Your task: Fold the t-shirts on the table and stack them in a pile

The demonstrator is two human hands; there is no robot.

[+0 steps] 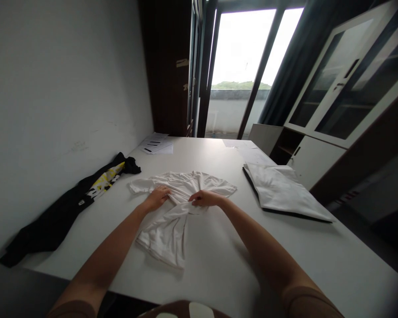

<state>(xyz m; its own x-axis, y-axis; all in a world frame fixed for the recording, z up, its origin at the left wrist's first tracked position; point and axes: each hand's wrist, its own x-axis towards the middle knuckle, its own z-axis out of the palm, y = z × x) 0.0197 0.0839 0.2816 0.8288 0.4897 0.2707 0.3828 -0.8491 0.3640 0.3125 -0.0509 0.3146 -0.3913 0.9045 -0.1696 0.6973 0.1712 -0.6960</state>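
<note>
A white T-shirt (166, 240) lies on the white table in front of me, its sleeves spread at the far side. The middle is bunched and twisted, and the lower part is drawn toward the near left. My left hand (157, 197) is at the left side of the shirt, its curled fingers closed on the cloth below the left sleeve. Close by, my right hand (204, 198) pinches a fold near the middle, thumb and fingers pressed together. Both forearms reach in from the bottom of the view.
Along the wall on the left lies a black garment (63, 212) with yellow and white print. Folded white and black cloth (281, 187) rests on the right of the table (219, 260). Printed papers (157, 144) lie at the far left corner. A white cabinet (331, 161) stands beyond on the right.
</note>
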